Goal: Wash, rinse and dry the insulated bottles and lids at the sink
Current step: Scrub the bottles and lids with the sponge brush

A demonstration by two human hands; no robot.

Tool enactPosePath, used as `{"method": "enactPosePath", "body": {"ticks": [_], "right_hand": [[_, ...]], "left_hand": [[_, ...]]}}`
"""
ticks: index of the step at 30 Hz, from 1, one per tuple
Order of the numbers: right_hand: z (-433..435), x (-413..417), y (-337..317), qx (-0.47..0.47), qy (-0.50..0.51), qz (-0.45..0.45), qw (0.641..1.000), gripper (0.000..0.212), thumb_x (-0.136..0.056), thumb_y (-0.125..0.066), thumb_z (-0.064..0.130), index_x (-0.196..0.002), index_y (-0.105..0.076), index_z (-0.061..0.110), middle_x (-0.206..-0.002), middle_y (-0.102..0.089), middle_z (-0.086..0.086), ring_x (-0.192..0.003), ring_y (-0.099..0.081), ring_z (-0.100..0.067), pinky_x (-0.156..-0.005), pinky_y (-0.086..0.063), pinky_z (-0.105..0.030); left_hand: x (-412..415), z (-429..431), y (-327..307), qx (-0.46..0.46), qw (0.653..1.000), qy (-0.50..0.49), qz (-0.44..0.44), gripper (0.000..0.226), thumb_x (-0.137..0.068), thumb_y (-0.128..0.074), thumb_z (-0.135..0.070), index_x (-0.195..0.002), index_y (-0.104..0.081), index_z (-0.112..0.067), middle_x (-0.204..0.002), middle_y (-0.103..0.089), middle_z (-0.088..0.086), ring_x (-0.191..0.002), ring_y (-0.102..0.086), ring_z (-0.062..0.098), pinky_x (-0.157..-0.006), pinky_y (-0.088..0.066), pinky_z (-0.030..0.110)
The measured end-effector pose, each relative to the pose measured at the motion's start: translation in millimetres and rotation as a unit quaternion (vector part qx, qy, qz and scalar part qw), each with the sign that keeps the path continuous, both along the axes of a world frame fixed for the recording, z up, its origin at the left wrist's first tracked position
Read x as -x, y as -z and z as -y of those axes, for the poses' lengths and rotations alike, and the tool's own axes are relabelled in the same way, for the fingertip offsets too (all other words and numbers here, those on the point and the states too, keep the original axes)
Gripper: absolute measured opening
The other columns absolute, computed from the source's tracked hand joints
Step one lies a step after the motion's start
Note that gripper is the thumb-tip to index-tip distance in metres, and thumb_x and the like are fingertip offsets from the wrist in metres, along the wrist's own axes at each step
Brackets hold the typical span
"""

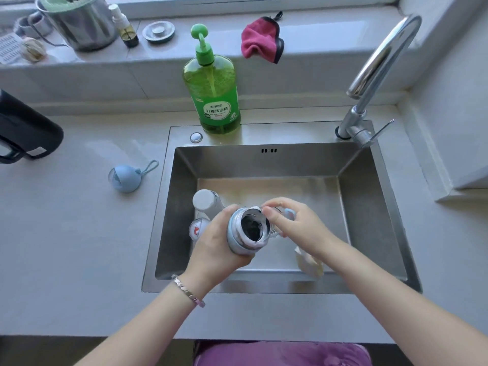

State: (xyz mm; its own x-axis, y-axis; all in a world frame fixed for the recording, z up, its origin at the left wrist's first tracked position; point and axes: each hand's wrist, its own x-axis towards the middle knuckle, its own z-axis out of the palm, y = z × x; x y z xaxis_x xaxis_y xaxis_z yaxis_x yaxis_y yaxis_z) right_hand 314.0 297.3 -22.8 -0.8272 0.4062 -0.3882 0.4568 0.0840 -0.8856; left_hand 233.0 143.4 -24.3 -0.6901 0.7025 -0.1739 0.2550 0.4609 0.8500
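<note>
- Purple cloth (282,352) of the person's clothing fills the bottom edge, closest to my view, and both bare forearms reach up from there over the counter (66,247); the left wrist wears a bracelet (188,290).
- From my remote seat I see the left hand (216,244) wrapped firmly round the body of the blue bottle (235,233), held above the sink (369,207) with its open mouth tilted up towards the camera.
- Something white lines the inside of that mouth; I cannot tell what it is.
- The right hand (295,225) has its thumb and forefinger brought together at the far edge of the blue bottle's rim, pinching there, the other fingers curled behind. A pale bluish piece shows behind those fingers, too hidden to name.
- In the basin, left of the held bottle, sits a white bottle (204,202), and just beside it a round piece with a red mark (196,228), partly behind the left hand.
- A pale rag (309,262) lies on the basin floor under the right forearm.
- On the counter left of the sink lies a blue lid (126,178) with a cord loop, well apart from the black flask (23,128) at the left edge.
- A green soap bottle (214,101) stands at the sink's back rim, the tap (375,75) at the right corner.
- On the sill: a red cloth (261,39), a sink plug (158,31), a small spray bottle (126,27) and a steel pot (81,25).
</note>
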Motion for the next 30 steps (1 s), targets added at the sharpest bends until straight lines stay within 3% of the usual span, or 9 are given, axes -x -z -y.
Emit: {"method": "enactPosePath", "body": {"ticks": [3, 7, 10, 13, 16, 19, 23, 27, 30], "right_hand": [[6.5, 1.6, 0.1, 0.008, -0.013, 0.018, 1.000, 0.017, -0.082, -0.068, 0.020, -0.098, -0.065, 0.025, -0.047, -0.053, 0.009, -0.049, -0.049, -0.005, -0.056, -0.040, -0.012], [13.4, 14.0, 1.7, -0.008, 0.037, 0.016, 0.999, 0.025, -0.077, -0.062, 0.001, -0.094, -0.068, 0.017, -0.058, -0.061, 0.010, -0.046, -0.055, -0.010, -0.060, -0.048, -0.019], [14.8, 22.8, 3.2, -0.039, 0.046, 0.017, 0.998, 0.025, -0.079, -0.060, 0.000, -0.093, -0.068, 0.020, -0.051, -0.059, 0.017, -0.044, -0.054, -0.006, -0.054, -0.043, -0.010], [12.9, 32.4, 3.6, -0.056, 0.060, 0.020, 0.996, 0.026, -0.081, -0.059, 0.001, -0.089, -0.065, 0.025, -0.044, -0.056, 0.021, -0.041, -0.050, -0.003, -0.047, -0.037, -0.006], [9.6, 45.7, 10.6, -0.064, 0.087, 0.035, 0.994, 0.026, -0.082, -0.059, 0.005, -0.090, -0.065, 0.030, -0.043, -0.054, 0.014, -0.045, -0.050, -0.008, -0.045, -0.036, -0.007], [2.2, 64.2, 27.4, -0.097, 0.100, 0.057, 0.989, 0.024, -0.083, -0.060, 0.011, -0.096, -0.068, 0.030, -0.044, -0.054, 0.012, -0.047, -0.051, -0.006, -0.044, -0.033, -0.008], [-8.7, 105.1, 68.2, -0.134, 0.124, 0.100, 0.978, 0.025, -0.086, -0.057, 0.013, -0.109, -0.067, 0.019, -0.069, -0.066, -0.007, -0.052, -0.051, 0.000, -0.051, -0.035, -0.009], [-10.9, 150.9, 121.3, -0.141, 0.155, 0.140, 0.968, 0.033, -0.085, -0.056, 0.016, -0.117, -0.063, 0.017, -0.097, -0.071, -0.013, -0.092, -0.059, -0.021, -0.075, -0.037, -0.023], [-3.6, 179.0, 154.8, -0.134, 0.163, 0.159, 0.964, 0.032, -0.086, -0.055, 0.021, -0.117, -0.063, 0.018, -0.096, -0.071, -0.015, -0.083, -0.060, -0.024, -0.071, -0.039, -0.025]], "left_hand": [[6.9, -1.1, 2.7, -0.006, 1.000, 0.008, -0.007, 0.061, -0.058, -0.079, -0.001, -0.094, -0.050, -0.041, -0.099, -0.059, -0.020, -0.088, -0.055, -0.005, -0.072, -0.039, 0.004], [17.2, -4.4, 12.0, -0.019, 0.999, 0.038, -0.005, 0.044, -0.060, -0.080, -0.011, -0.092, -0.055, -0.028, -0.084, -0.062, -0.010, -0.078, -0.059, 0.007, -0.069, -0.047, 0.017], [28.4, -8.1, 18.7, -0.014, 0.999, 0.043, 0.010, 0.046, -0.059, -0.079, -0.011, -0.095, -0.056, -0.029, -0.086, -0.063, -0.010, -0.081, -0.060, 0.005, -0.072, -0.048, 0.018], [43.1, -10.7, 24.3, 0.027, 0.997, 0.059, 0.036, 0.066, -0.058, -0.082, -0.009, -0.103, -0.047, -0.042, -0.101, -0.061, -0.015, -0.093, -0.055, -0.003, -0.083, -0.043, 0.010], [64.7, -8.1, 29.4, 0.087, 0.989, 0.115, 0.018, 0.092, -0.067, -0.081, -0.017, -0.138, -0.028, -0.040, -0.130, -0.044, -0.022, -0.114, -0.043, -0.006, -0.091, -0.033, 0.005], [88.4, 6.0, 33.5, 0.140, 0.977, 0.149, -0.060, 0.069, -0.081, -0.069, -0.026, -0.140, -0.033, -0.031, -0.138, -0.042, -0.014, -0.120, -0.046, 0.007, -0.096, -0.038, 0.021], [115.7, 44.4, 40.5, 0.196, 0.973, 0.111, -0.061, 0.032, -0.089, -0.057, -0.032, -0.120, -0.055, -0.027, -0.120, -0.059, -0.012, -0.111, -0.054, 0.008, -0.093, -0.041, 0.026], [143.8, 79.9, 43.4, 0.241, 0.965, 0.071, -0.071, 0.030, -0.090, -0.054, -0.034, -0.119, -0.054, -0.031, -0.116, -0.060, -0.016, -0.110, -0.055, 0.008, -0.090, -0.044, 0.026], [162.4, 98.8, 49.5, 0.272, 0.958, 0.051, -0.079, 0.032, -0.092, -0.051, -0.037, -0.124, -0.050, -0.033, -0.121, -0.057, -0.017, -0.114, -0.052, 0.005, -0.092, -0.039, 0.021]]}}
